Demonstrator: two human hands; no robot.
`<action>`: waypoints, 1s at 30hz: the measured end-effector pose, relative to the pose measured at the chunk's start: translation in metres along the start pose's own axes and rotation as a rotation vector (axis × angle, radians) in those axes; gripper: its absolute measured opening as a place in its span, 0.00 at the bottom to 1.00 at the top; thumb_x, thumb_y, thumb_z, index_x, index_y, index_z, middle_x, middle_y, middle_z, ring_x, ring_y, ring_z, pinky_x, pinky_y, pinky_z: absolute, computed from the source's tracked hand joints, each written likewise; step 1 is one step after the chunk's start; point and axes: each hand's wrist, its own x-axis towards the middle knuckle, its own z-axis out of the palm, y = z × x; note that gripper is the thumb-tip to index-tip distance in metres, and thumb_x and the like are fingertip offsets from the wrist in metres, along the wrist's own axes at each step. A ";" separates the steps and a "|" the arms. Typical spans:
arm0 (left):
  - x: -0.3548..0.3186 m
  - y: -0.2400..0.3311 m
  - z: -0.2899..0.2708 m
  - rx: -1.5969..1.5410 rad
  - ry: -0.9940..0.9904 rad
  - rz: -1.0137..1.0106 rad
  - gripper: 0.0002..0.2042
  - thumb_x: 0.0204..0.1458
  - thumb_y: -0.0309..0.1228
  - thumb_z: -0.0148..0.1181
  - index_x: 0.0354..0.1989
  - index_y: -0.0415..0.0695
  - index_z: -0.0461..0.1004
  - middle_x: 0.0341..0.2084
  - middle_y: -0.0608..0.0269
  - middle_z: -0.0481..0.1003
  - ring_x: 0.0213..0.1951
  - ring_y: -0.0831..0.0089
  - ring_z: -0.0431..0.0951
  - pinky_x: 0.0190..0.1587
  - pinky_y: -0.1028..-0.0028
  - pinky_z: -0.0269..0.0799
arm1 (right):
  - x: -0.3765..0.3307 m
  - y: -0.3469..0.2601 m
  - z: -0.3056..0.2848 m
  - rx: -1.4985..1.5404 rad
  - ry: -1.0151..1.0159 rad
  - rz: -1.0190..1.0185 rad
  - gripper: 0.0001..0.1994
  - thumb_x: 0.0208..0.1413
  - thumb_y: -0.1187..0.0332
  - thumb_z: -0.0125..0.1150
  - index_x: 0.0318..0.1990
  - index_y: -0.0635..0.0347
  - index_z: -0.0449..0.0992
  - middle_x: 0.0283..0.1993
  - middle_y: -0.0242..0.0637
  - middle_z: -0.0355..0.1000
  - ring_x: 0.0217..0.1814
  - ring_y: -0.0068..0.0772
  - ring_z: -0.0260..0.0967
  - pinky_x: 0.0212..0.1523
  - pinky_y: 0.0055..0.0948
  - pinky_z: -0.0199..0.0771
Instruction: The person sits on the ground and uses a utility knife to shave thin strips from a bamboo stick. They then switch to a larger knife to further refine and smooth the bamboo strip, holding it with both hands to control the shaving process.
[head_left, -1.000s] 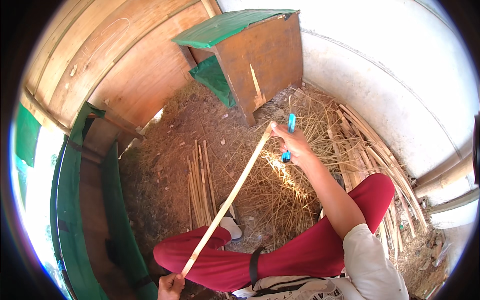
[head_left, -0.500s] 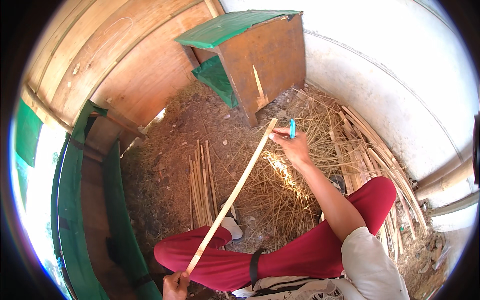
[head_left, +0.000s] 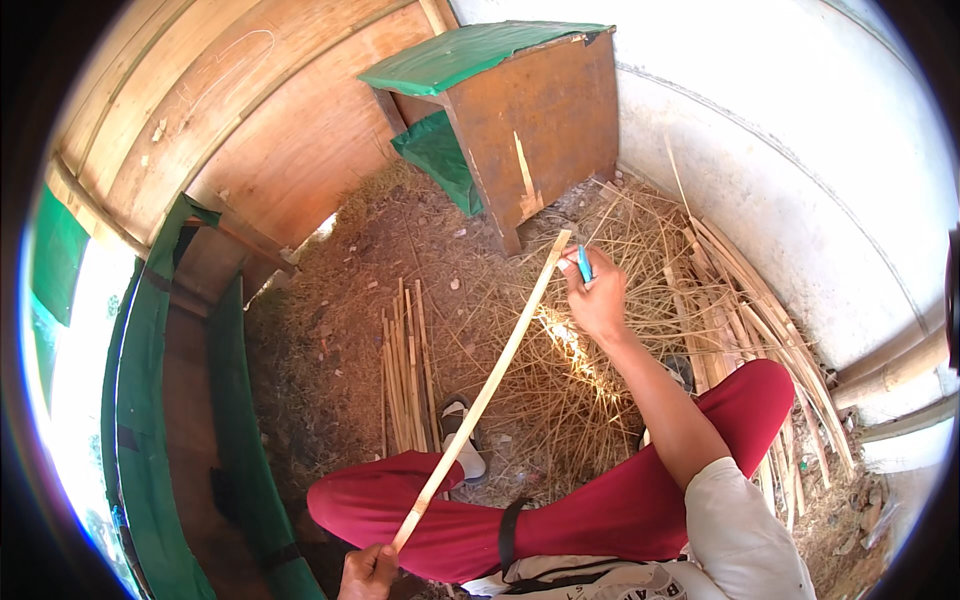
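A long, pale bamboo strip slants across my lap from lower left to upper middle. My left hand is closed round its lower end. Up at the far end, my right hand is closed on a small bright-blue tool, whose blade, if any, I cannot make out. The tool and fingertips are right beside the strip's tip; whether they touch it is unclear. Under the right forearm lies a heap of thin bamboo shavings.
Several cut strips lie in a bundle on the dirt floor ahead of my left foot. More long strips lie along the white wall at right. A wooden cabinet with a green top stands ahead; a green-covered bench runs along the left.
My right hand has turned and shifted slightly right, the blue tool now tilted. The strip and left hand have moved a little right. A thin sliver now shows against the white wall.
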 end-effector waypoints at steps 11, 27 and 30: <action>-0.008 -0.068 -0.018 -0.217 -0.226 -0.297 0.15 0.63 0.35 0.45 0.54 0.42 0.70 0.46 0.55 0.73 0.49 0.65 0.71 0.52 0.61 0.66 | 0.019 0.014 -0.024 0.569 -0.403 0.773 0.08 0.63 0.69 0.58 0.42 0.66 0.73 0.40 0.45 0.78 0.18 0.16 0.54 0.20 0.21 0.56; 0.057 0.040 0.039 -0.508 -0.144 -0.163 0.13 0.68 0.38 0.46 0.41 0.39 0.65 0.21 0.67 0.67 0.20 0.82 0.64 0.22 0.78 0.62 | 0.010 -0.001 -0.032 -0.804 -0.567 0.357 0.22 0.52 0.50 0.69 0.28 0.65 0.77 0.22 0.39 0.74 0.27 0.39 0.76 0.32 0.39 0.76; 0.079 0.042 0.060 -0.405 -0.071 0.006 0.13 0.67 0.38 0.47 0.41 0.38 0.66 0.21 0.67 0.67 0.23 0.81 0.66 0.26 0.78 0.65 | 0.008 -0.026 -0.030 -0.480 -0.605 0.414 0.23 0.57 0.50 0.65 0.27 0.64 0.77 0.17 0.37 0.70 0.18 0.36 0.71 0.23 0.39 0.72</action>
